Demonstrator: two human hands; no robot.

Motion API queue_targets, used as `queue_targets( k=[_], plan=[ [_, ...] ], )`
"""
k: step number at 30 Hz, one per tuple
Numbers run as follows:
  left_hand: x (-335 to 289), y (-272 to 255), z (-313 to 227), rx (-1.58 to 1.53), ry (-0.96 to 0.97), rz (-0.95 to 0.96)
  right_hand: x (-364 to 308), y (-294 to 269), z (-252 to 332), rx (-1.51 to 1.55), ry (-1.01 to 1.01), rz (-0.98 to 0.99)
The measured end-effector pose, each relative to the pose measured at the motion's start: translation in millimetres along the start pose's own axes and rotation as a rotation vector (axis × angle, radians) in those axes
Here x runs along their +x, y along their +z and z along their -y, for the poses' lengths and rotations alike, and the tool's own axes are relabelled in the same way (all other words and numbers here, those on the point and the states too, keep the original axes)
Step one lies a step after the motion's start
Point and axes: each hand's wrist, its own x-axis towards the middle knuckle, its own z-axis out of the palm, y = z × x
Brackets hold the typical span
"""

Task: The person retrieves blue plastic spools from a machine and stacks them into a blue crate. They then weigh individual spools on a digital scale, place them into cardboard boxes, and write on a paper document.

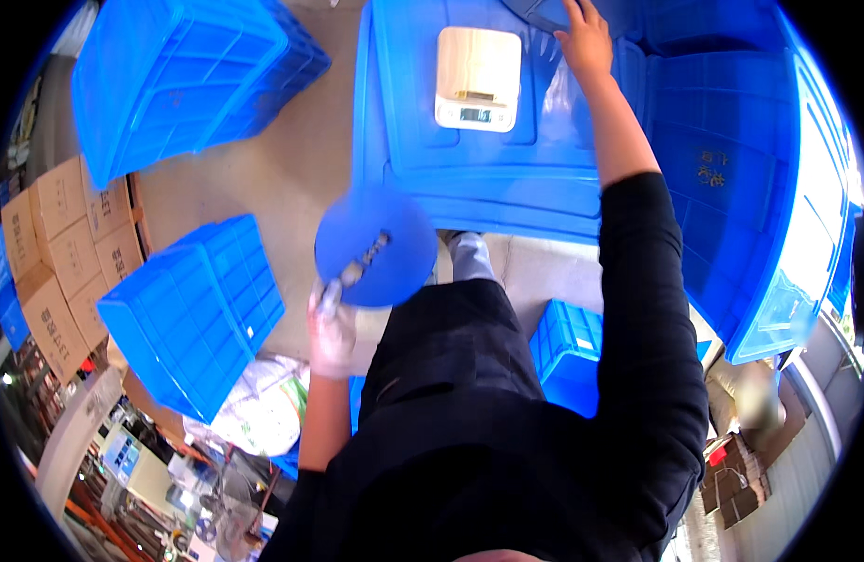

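My left hand (333, 323), in a thin whitish glove, grips the lower left edge of a round blue disc (394, 211), held above the floor left of my legs. A row of small dark and greyish spots crosses the disc; whether they are pieces or marks I cannot tell. My bare right hand (589, 39) reaches to the far edge of view, fingers stretched out and apart. It is beside a darker blue rounded thing (544, 13), mostly cut off by the frame; contact is unclear. A digital scale (478, 80) with a pale wood-look top lies on the large blue lid (469, 155).
Blue plastic crates stand at the far left (184, 80), left (198, 314) and beside my legs (568, 351). Large blue bins (722, 187) line the right. Stacked cardboard boxes (67, 244) and a white sack (263, 412) are on the left.
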Motion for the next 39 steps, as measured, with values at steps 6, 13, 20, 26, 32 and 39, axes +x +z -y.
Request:
queue_targets(
  k=[6, 13, 20, 26, 32, 39],
  plan=[
    [53, 50, -13, -1.23, -0.43, -0.127, -136, -59, 106, 0.808, -0.148, 0.296],
    [67, 58, -18, -1.042, -0.492, -0.095, -194, -101, 181, 0.645, -0.245, 0.585],
    [66, 58, -22, -1.01, -0.49, -0.031, -191, -99, 171, 0.542, -0.375, 0.682],
    [72, 59, -7, -0.977, -0.544, 0.008, -192, -90, 160, 0.587, -0.499, 0.719],
    [70, 58, 40, -1.005, -0.615, -0.126, -154, -62, 123, 0.53, -0.443, 0.54],
    [22, 31, 80, -0.99, -0.71, -0.269, -100, 31, 78, 0.205, -0.222, 0.388]
  ],
)
